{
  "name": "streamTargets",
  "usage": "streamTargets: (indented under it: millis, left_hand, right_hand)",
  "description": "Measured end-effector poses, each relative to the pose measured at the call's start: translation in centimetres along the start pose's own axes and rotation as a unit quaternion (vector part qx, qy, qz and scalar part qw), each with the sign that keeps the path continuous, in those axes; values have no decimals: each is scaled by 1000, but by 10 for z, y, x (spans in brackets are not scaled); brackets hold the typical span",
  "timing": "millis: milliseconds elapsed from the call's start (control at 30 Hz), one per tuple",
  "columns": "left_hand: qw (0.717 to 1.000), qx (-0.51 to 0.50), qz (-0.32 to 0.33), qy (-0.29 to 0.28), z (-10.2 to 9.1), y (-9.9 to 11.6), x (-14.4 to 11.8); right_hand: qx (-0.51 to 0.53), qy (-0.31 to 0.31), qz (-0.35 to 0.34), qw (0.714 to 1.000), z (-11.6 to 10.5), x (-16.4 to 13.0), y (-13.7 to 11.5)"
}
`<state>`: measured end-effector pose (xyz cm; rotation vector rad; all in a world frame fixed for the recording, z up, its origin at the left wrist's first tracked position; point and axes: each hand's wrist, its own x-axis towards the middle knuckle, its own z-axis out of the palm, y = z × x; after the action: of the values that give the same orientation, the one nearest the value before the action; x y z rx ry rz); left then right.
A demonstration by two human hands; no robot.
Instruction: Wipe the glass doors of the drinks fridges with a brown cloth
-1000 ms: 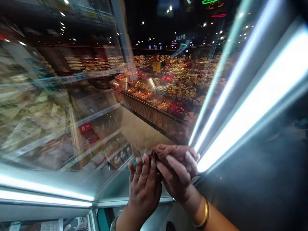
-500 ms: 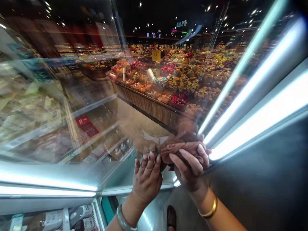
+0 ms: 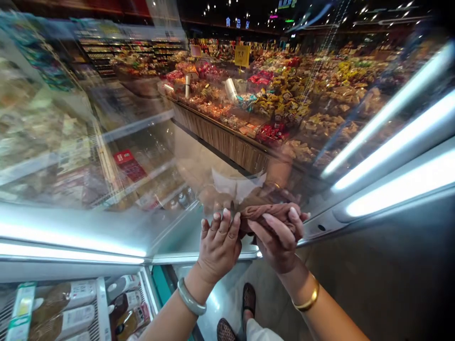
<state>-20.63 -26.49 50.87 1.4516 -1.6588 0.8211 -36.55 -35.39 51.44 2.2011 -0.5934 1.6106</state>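
Note:
A bunched brown cloth is gripped in my right hand, its fingers wrapped over the folds against a glass door. To the left of it, my left hand lies flat with fingers spread, the tips at the glass. The left index finger and thumb are close to the cloth's left end; I cannot tell whether they touch it. A pale bangle circles my left wrist, a gold one my right. Both hands are mirrored in the glass.
Bottles lie on racks inside the lit cooler at lower left. Bright light strips run along the door edge at right. Through or reflected in the glass appears a wood-sided display of packaged goods with a yellow price sign. My shoes stand below.
The view has tilted downward, showing more of the floor and both shoes. My right hand and the cloth have shifted slightly left and up in view; the left hand stays spread.

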Motion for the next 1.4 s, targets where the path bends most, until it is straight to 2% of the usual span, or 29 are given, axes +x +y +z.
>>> streamTargets:
  millis: [100, 200, 267, 333, 433, 500, 567, 633, 733, 800, 900, 1000, 1067, 1133, 1233, 1300, 1400]
  left_hand:
    - [1000, 14, 0, -1, -2, -1, 2]
    - [1000, 25, -2, 4, -4, -1, -6]
    - [1000, 26, 1, 3, -7, -4, -12]
    - [1000, 28, -1, 2, -13, -7, -15]
    - [999, 45, -22, -1, -18, -12, -11]
    - [998, 61, -31, -5, -16, -13, -6]
    - [997, 74, -30, -3, -11, -11, -2]
    - [996, 82, -26, 5, -4, -9, 0]
    - [995, 98, -25, 12, 4, -8, 3]
    - [994, 106, -25, 14, 7, -9, 6]
    - [993, 116, -19, 17, 9, -12, 17]
    - [992, 124, -17, 25, 13, -16, 32]
    - [993, 118, -24, 19, 15, -17, 42]
    - [994, 107, -31, 8, 16, -18, 49]
    - [994, 96, -41, 13, 13, -22, 49]
    - [994, 96, -43, 18, 9, -30, 41]
    - [992, 114, -40, 18, 1, -51, 25]
  right_hand:
    - [-26, 15, 34, 999, -2, -18, -3]
    - [-11, 14, 43, 999, 9, -42, -23]
    - [11, 5, 25, 1000, 17, -41, -35]
    - [12, 11, 7, 1000, 20, -23, -38]
    - [-20, 66, -7, 998, 11, 16, -19]
    - [-39, 92, -23, 995, 3, 29, 1]
    - [-48, 89, -44, 994, -1, 23, 17]
    - [-42, 65, -51, 996, 1, 1, 23]
    - [-6, 31, -37, 999, 17, -33, 12]
    - [23, 27, -36, 999, 31, -42, 1]
    - [52, 32, -45, 997, 45, -28, -5]
    - [57, 15, -49, 997, 48, -4, 8]
    - [48, 9, -27, 998, 49, 3, 18]
    - [37, 19, 14, 999, 55, -1, 22]
    - [47, 32, 47, 997, 76, -16, 10]
    - [88, 26, 20, 996, 92, -18, -5]
    - [140, 17, -61, 988, 108, 5, -18]
